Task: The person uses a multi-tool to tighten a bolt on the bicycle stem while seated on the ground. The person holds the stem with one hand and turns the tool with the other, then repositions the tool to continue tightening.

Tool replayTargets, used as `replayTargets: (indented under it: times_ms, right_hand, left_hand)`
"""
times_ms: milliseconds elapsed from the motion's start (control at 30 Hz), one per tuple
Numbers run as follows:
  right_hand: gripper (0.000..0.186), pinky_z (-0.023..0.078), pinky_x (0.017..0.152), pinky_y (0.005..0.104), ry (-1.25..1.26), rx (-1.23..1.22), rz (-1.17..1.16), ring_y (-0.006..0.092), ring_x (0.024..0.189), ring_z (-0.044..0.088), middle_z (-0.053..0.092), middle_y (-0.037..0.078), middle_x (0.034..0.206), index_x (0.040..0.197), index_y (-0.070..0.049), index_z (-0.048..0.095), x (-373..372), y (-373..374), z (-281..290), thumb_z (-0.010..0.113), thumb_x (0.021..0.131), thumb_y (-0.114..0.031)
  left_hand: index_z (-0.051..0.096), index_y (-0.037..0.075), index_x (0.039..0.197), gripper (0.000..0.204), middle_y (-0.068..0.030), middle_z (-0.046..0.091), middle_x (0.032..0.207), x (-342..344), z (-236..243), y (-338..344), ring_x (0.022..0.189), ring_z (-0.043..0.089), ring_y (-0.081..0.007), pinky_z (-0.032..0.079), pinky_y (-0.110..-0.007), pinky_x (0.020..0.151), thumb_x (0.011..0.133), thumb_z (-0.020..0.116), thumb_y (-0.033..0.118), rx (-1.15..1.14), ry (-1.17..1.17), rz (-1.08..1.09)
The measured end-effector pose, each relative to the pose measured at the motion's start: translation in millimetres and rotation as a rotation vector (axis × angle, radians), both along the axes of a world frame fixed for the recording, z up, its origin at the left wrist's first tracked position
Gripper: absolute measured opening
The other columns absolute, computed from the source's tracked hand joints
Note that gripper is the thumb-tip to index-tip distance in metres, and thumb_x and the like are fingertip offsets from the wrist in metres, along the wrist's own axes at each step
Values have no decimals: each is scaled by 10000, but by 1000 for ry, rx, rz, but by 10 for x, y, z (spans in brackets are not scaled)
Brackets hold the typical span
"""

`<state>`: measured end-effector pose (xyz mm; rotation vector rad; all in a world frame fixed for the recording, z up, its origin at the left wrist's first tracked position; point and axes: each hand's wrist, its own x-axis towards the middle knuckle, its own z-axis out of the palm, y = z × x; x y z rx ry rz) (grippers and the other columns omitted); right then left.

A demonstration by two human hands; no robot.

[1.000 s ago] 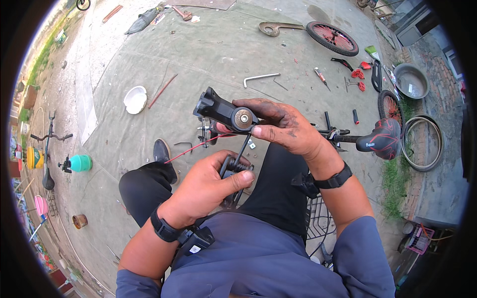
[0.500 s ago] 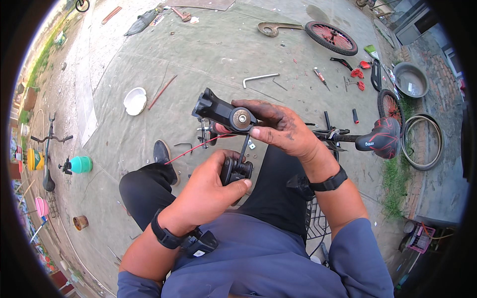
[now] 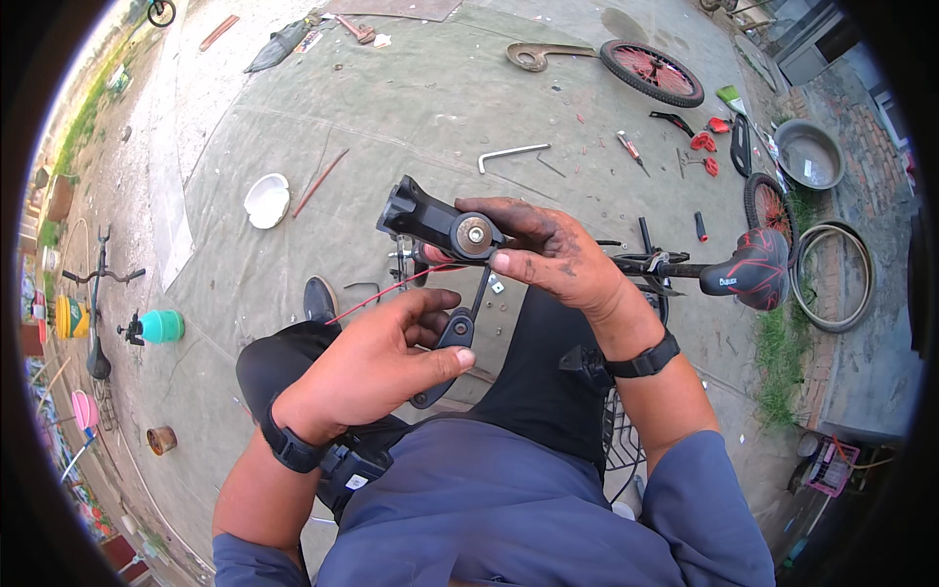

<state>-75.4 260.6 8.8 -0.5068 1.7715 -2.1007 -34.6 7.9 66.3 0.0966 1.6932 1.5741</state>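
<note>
My right hand [image 3: 543,256] grips a black bicycle stem [image 3: 423,213] with a round silver bolt cap [image 3: 473,235] on its side, fingers dark with grime. Below it, my left hand [image 3: 391,352] holds a black folding hex-key tool [image 3: 430,389], thumb on its body, with one key [image 3: 481,293] pointing up to the underside of the stem; whether it sits in a bolt is hidden. A thin red cable [image 3: 381,293] runs behind the hands near bicycle parts.
A bicycle saddle [image 3: 734,274] and frame lie right, near a grey basin [image 3: 810,155]. A wheel [image 3: 650,72], large hex key [image 3: 514,153], screwdriver [image 3: 634,153] and white bowl [image 3: 266,201] lie ahead. A turquoise jug [image 3: 160,327] stands left; a wire basket [image 3: 618,442] sits beside me.
My left hand has moved down and left and turned the tool, so its flat side plate now faces up. My right hand and the stem have barely moved.
</note>
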Motion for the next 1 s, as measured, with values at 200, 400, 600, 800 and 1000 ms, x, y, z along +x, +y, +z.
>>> replayTargets:
  times_ms: [200, 400, 600, 800, 1000]
  right_hand:
    - [591, 472, 1070, 361, 14, -39, -6, 199, 1246, 598, 611, 93, 1386, 1473, -44, 567, -12, 26, -32, 756, 947, -237]
    - [614, 483, 1036, 348, 65, -72, -46, 194, 1200, 604, 608, 90, 1342, 1492, -56, 541, -11, -167, -96, 743, 952, -267]
    - [595, 495, 954, 326, -79, -136, -90, 153, 1085, 592, 623, 72, 1231, 1482, -53, 542, 32, -294, -129, 666, 993, -369]
    - [592, 494, 929, 322, -74, -205, -169, 149, 1040, 585, 624, 79, 1245, 1474, -34, 540, 79, -390, -157, 631, 999, -375]
    - [587, 471, 985, 332, -83, -200, -168, 158, 1113, 570, 617, 89, 1295, 1480, -38, 534, 97, -411, -109, 603, 1014, -389]
  left_hand:
    - [456, -107, 1401, 581, -105, 656, 1135, -258, 181, 45, 1016, 632, -121, 537, -279, 862, 947, 757, 97, -151, -32, -245]
    - [423, -68, 1395, 581, -78, 642, 1114, -270, -27, 4, 1022, 629, -124, 532, -299, 896, 945, 756, 90, 35, -139, -229]
    - [459, -50, 1384, 538, -67, 630, 1034, -289, -82, 13, 918, 647, -136, 555, -302, 843, 962, 739, 129, 18, -49, -293]
    - [473, -44, 1386, 610, -79, 639, 926, -202, -124, 4, 783, 655, -144, 567, -307, 709, 962, 753, 294, 127, -143, -165]
    - [482, -35, 1389, 633, -104, 654, 935, -31, -281, -23, 822, 691, -183, 582, -299, 665, 967, 728, 368, 361, -242, 41]
